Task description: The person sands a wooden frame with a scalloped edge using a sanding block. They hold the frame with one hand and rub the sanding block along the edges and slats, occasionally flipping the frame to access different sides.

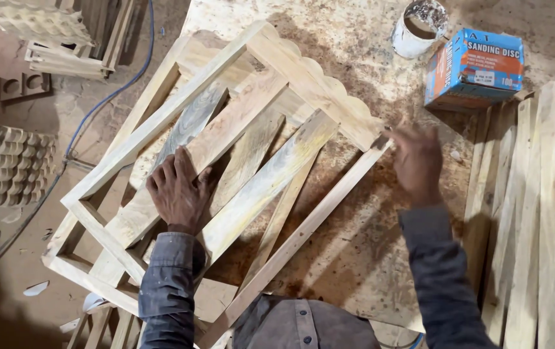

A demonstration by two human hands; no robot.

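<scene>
One pale wooden frame with a scalloped top rail lies flat on the stained workbench. The left hand presses open-palmed on one of its slats. The right hand, blurred, seems open at the frame's corner. Beyond the frame stand one white tin and one blue-and-orange cardboard box.

Sleeves: long, dark grey-blue, dusty fabric, creased, cuffs at wrists
Left hand: bare, no glove, no ring seen
Right hand: bare, blurred
Shirt front: grey-brown, buttoned placket, at 6 o'clock
</scene>
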